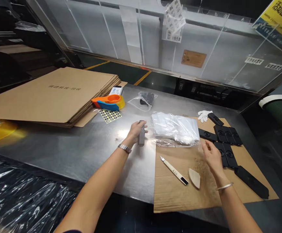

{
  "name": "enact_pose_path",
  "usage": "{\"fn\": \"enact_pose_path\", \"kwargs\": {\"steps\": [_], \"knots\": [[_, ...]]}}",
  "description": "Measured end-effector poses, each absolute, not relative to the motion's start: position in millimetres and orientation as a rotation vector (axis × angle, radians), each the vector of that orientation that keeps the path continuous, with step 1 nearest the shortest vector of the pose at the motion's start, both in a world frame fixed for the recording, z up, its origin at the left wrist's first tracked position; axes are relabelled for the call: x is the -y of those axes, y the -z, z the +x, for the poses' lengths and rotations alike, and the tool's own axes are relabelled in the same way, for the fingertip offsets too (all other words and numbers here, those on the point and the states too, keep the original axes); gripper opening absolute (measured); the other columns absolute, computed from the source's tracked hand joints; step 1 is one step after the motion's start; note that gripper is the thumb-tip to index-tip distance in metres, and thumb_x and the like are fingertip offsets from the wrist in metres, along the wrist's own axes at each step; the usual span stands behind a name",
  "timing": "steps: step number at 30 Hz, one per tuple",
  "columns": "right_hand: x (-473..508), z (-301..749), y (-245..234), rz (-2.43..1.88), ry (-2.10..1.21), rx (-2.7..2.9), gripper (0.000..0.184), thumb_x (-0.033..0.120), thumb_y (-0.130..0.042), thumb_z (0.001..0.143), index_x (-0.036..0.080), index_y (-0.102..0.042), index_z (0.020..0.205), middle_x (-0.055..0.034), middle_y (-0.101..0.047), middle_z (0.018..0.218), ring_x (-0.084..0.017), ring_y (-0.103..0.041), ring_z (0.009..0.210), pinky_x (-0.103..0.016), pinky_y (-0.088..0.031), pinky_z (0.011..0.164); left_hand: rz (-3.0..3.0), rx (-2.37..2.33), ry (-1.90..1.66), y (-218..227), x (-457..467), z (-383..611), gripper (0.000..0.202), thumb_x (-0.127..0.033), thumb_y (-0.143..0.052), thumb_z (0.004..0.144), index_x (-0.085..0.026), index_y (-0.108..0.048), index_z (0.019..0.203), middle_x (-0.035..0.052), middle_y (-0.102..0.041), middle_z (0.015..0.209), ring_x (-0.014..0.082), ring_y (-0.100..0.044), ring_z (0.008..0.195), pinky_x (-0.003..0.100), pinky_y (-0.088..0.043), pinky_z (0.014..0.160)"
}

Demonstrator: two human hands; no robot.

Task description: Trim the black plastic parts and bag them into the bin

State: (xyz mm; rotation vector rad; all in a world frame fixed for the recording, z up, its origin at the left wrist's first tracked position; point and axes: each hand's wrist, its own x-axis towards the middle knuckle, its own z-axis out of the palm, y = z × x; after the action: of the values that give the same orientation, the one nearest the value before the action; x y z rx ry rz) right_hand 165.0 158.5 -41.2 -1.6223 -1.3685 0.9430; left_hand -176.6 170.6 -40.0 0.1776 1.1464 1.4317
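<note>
On the metal table, my left hand (135, 130) is closed around a narrow grey block (141, 138), which looks wrapped in clear film. My right hand (213, 156) is over the cardboard sheet (172, 199), its thumb and fingers pinched together at the near right corner of a stack of clear plastic bags (176, 127). Beneath and left of that hand lie a craft knife (173, 170) marked A26 and a pale wedge-shaped piece (194, 178). Several black rectangular parts (228, 135) with round recesses sit just beyond it on the right.
Flattened cartons (51, 94) are piled at the left. Near them are an orange and blue tape dispenser (109, 102) and a sheet of round stickers (110, 116). Behind lies a bagged black item (146, 98); a white glove (204, 115) is at the back right.
</note>
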Motion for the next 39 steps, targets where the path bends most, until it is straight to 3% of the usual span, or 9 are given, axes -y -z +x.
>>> {"fn": "enact_pose_path", "kwargs": {"steps": [3, 7, 12, 16, 21, 28, 32, 35, 39], "knots": [[-119, 149, 29, -1.523, -0.709, 1.712, 0.034, 0.036, -0.052, 0.084, 0.018, -0.057, 0.112, -0.0093, -0.061, 0.104, -0.021, -0.056, 0.091, -0.03, -0.046, 0.074, 0.186, -1.126, -1.451, 30, -120, -177, 0.019, -0.025, -0.059, 0.078, -0.016, -0.053, 0.093, 0.0, -0.059, 0.068, 0.0092, -0.054, 0.047, 0.018, -0.039, 0.041], [-76, 112, 44, -1.305, -0.288, 2.344, 0.028, 0.03, -0.037, 0.092, 0.017, -0.059, 0.103, -0.0098, -0.062, 0.089, -0.022, -0.056, 0.084, -0.034, -0.044, 0.074, 0.165, -0.989, -1.341, 29, -49, -136, 0.034, -0.041, -0.048, 0.083, -0.011, -0.056, 0.098, 0.0023, -0.056, 0.065, 0.0107, -0.052, 0.047, 0.023, -0.042, 0.045], [-58, 85, 82, -1.38, -0.212, 2.469, 0.021, 0.026, -0.044, 0.088, 0.014, -0.058, 0.099, -0.0126, -0.056, 0.084, -0.026, -0.049, 0.079, -0.037, -0.04, 0.069, -0.008, -0.598, -1.158, 46, 6, -85, 0.047, -0.056, -0.043, 0.081, -0.016, -0.055, 0.104, 0.002, -0.053, 0.071, 0.0119, -0.052, 0.053, 0.024, -0.039, 0.05], [-59, 85, 91, -1.414, -0.207, 2.489, 0.02, 0.017, -0.037, 0.089, 0.015, -0.057, 0.086, -0.0112, -0.052, 0.08, -0.025, -0.046, 0.076, -0.037, -0.038, 0.068, -0.041, -0.554, -1.185, 47, 26, -76, 0.038, -0.036, -0.056, 0.076, -0.019, -0.053, 0.109, 0.0035, -0.054, 0.081, 0.0147, -0.055, 0.064, 0.028, -0.042, 0.062], [-55, 94, 83, -1.389, -0.338, 2.416, 0.024, 0.022, -0.032, 0.091, 0.013, -0.055, 0.094, -0.0111, -0.052, 0.083, -0.023, -0.05, 0.076, -0.036, -0.043, 0.066, 0.061, -0.585, -1.239, 43, 37, -78, 0.061, -0.009, -0.06, 0.059, -0.024, -0.05, 0.118, 0.0035, -0.055, 0.092, 0.0156, -0.056, 0.076, 0.03, -0.043, 0.072], [-26, 113, 46, -1.257, -0.763, 2.268, 0.036, 0.026, -0.034, 0.094, 0.022, -0.041, 0.128, -0.0083, -0.059, 0.112, -0.019, -0.057, 0.102, -0.032, -0.048, 0.083, 0.189, -0.648, -1.264, 46, 43, -74, 0.066, -0.01, -0.065, 0.064, -0.029, -0.048, 0.125, 0.0025, -0.058, 0.097, 0.0144, -0.056, 0.08, 0.028, -0.041, 0.078], [-6, 119, 28, -1.199, -0.881, 2.209, 0.031, 0.024, -0.04, 0.092, 0.023, -0.048, 0.122, -0.0083, -0.06, 0.111, -0.02, -0.058, 0.101, -0.03, -0.048, 0.081, 0.187, -0.696, -1.257, 45, 44, -72, 0.068, -0.011, -0.068, 0.062, -0.028, -0.049, 0.125, 0.0026, -0.059, 0.097, 0.0147, -0.055, 0.082, 0.03, -0.038, 0.087], [3, 121, 20, -1.167, -0.899, 2.242, 0.03, 0.022, -0.04, 0.091, 0.022, -0.048, 0.12, -0.0086, -0.061, 0.103, -0.02, -0.059, 0.095, -0.029, -0.049, 0.077, 0.169, -0.677, -1.256, 46, 45, -70, 0.067, -0.013, -0.068, 0.061, -0.025, -0.05, 0.124, 0.0044, -0.059, 0.098, 0.0157, -0.055, 0.08, 0.03, -0.04, 0.083], [7, 119, 17, -1.15, -0.914, 2.295, 0.032, 0.022, -0.041, 0.091, 0.023, -0.047, 0.123, -0.0088, -0.06, 0.108, -0.02, -0.059, 0.098, -0.029, -0.049, 0.08, 0.099, -0.62, -1.239, 50, 47, -66, 0.063, -0.014, -0.067, 0.06, -0.023, -0.051, 0.121, 0.0053, -0.056, 0.095, 0.0151, -0.053, 0.073, 0.028, -0.042, 0.065]]}}
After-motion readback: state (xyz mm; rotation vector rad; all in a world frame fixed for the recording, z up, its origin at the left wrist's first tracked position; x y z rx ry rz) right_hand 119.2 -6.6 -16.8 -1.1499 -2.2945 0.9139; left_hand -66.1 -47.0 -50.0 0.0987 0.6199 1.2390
